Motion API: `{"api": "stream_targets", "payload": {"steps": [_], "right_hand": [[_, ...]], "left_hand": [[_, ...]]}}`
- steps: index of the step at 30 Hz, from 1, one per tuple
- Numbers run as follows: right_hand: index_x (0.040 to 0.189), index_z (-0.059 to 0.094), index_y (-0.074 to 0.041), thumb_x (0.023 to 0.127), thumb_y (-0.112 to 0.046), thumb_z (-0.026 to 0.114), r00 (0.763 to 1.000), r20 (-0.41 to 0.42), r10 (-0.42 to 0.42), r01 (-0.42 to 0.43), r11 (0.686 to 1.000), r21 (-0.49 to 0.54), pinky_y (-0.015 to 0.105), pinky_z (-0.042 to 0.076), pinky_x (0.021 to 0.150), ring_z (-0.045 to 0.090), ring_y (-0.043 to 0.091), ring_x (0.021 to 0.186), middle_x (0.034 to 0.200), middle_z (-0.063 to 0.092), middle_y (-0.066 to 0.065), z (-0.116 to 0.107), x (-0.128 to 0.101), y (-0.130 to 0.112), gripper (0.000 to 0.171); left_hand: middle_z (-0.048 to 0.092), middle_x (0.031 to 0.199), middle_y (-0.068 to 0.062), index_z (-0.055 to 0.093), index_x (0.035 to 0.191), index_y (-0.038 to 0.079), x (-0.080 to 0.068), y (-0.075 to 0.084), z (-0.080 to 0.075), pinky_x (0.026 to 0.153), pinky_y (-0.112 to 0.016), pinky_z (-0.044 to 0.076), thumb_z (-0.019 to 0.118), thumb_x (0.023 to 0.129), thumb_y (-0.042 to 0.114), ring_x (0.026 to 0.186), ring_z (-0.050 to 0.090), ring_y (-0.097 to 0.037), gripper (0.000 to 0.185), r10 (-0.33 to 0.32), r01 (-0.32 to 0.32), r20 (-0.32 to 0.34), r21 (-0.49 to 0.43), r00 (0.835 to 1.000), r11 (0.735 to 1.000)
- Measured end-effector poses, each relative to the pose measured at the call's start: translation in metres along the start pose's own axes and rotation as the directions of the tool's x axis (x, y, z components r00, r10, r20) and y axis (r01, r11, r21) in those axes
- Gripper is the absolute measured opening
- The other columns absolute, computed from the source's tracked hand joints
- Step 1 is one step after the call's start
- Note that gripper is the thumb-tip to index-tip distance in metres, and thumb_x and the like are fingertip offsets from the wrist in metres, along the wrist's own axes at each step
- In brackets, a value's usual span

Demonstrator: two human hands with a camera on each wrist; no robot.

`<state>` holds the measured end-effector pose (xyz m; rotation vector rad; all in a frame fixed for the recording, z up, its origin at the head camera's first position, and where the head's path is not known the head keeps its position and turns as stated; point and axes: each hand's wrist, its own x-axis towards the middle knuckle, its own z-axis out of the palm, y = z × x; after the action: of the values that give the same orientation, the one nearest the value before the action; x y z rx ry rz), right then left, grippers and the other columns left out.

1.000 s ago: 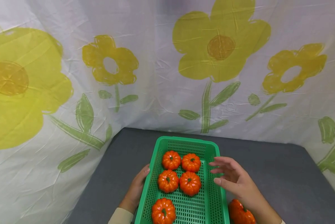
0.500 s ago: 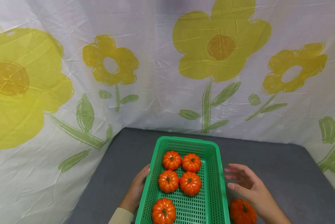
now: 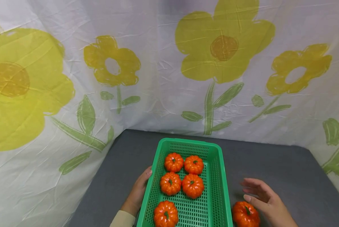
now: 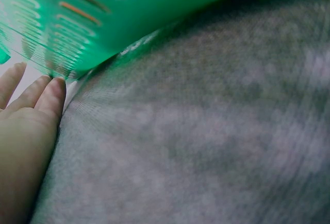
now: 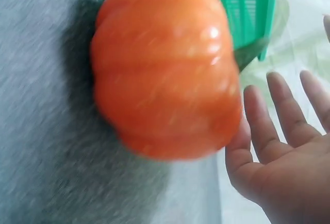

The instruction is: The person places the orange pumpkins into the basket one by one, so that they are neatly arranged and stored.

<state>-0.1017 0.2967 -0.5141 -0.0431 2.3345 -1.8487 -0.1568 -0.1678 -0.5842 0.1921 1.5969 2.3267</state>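
Note:
A green slotted basket (image 3: 219,176) sits on the grey table and holds several small orange pumpkins (image 3: 192,185). My left hand (image 3: 138,190) lies flat against the basket's left wall, fingers straight; in the left wrist view the fingertips (image 4: 51,92) touch the green basket (image 4: 129,7). One more orange pumpkin (image 3: 245,214) rests on the table just right of the basket. My right hand (image 3: 261,195) hovers open just beside and above it, fingers spread, holding nothing. The right wrist view shows that pumpkin (image 5: 165,69) close up with my open fingers (image 5: 278,110) next to it.
A white cloth with yellow flowers (image 3: 223,47) hangs behind and around the grey table (image 3: 285,167). The basket's corner (image 5: 247,7) stands just beyond the loose pumpkin.
My right hand has drawn back from over the basket's right rim, moving right and toward me, down to the loose pumpkin. The left hand and basket have not moved.

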Motion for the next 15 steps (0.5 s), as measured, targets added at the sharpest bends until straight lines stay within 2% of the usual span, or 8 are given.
{"api": "stream_targets", "payload": {"steps": [3, 6, 9, 12, 14, 15], "right_hand": [[0.158, 0.046, 0.001, 0.109, -0.01, 0.069, 0.999, -0.002, 0.048, -0.048, 0.999, -0.008, 0.036, 0.06, 0.089, 0.066, 0.016, 0.12, 0.143, 0.064, 0.003, -0.006, -0.001, 0.011, 0.055], [0.159, 0.044, 0.003, 0.109, -0.011, 0.069, 0.997, 0.043, 0.059, -0.058, 0.998, -0.032, 0.036, 0.059, 0.09, 0.066, 0.015, 0.119, 0.147, 0.06, 0.007, -0.009, -0.002, 0.02, 0.057], [0.158, 0.042, 0.008, 0.11, -0.01, 0.068, 0.994, 0.111, 0.019, -0.013, 0.998, -0.055, 0.034, 0.058, 0.091, 0.064, 0.008, 0.12, 0.147, 0.06, -0.001, -0.01, -0.003, 0.028, 0.058], [0.156, 0.041, 0.011, 0.11, -0.008, 0.066, 0.985, 0.168, -0.037, 0.045, 0.998, -0.045, 0.03, 0.055, 0.092, 0.061, 0.0, 0.122, 0.143, 0.062, -0.017, -0.009, -0.006, 0.036, 0.056], [0.157, 0.04, 0.012, 0.109, -0.005, 0.065, 0.977, 0.205, -0.054, 0.053, 0.999, 0.013, 0.032, 0.057, 0.093, 0.061, 0.0, 0.123, 0.141, 0.063, -0.022, -0.008, -0.007, 0.041, 0.056], [0.158, 0.043, 0.007, 0.109, -0.004, 0.065, 0.973, 0.227, -0.034, 0.02, 0.998, 0.064, 0.034, 0.058, 0.094, 0.062, 0.003, 0.124, 0.141, 0.063, -0.021, -0.007, -0.008, 0.043, 0.055]], "left_hand": [[0.031, 0.168, -0.027, 0.022, 0.172, 0.005, 0.0, 0.001, 0.0, 0.111, -0.047, 0.048, 0.031, 0.119, 0.044, 0.141, 0.051, -0.031, 0.066, 0.001, -0.001, 0.013, -0.006, 1.0, 1.0], [0.029, 0.169, -0.027, 0.02, 0.172, 0.005, 0.0, 0.001, -0.001, 0.112, -0.047, 0.047, 0.031, 0.119, 0.043, 0.142, 0.05, -0.031, 0.066, -0.001, 0.002, 0.019, -0.013, 1.0, 1.0], [0.03, 0.169, -0.027, 0.021, 0.172, 0.005, 0.0, 0.001, -0.001, 0.111, -0.047, 0.047, 0.031, 0.119, 0.043, 0.142, 0.051, -0.031, 0.067, -0.001, 0.001, 0.015, -0.01, 1.0, 1.0], [0.031, 0.168, -0.027, 0.022, 0.172, 0.005, 0.0, 0.0, -0.001, 0.111, -0.047, 0.048, 0.032, 0.118, 0.044, 0.141, 0.051, -0.031, 0.067, 0.0, 0.0, 0.007, -0.004, 1.0, 1.0], [0.032, 0.168, -0.027, 0.022, 0.172, 0.005, 0.0, 0.0, -0.001, 0.11, -0.047, 0.048, 0.033, 0.118, 0.045, 0.141, 0.051, -0.031, 0.068, -0.001, 0.001, 0.003, 0.0, 1.0, 1.0], [0.032, 0.168, -0.027, 0.022, 0.172, 0.005, 0.0, 0.0, -0.001, 0.11, -0.047, 0.048, 0.034, 0.118, 0.045, 0.141, 0.051, -0.031, 0.069, 0.0, 0.0, 0.002, -0.001, 1.0, 1.0]]}}
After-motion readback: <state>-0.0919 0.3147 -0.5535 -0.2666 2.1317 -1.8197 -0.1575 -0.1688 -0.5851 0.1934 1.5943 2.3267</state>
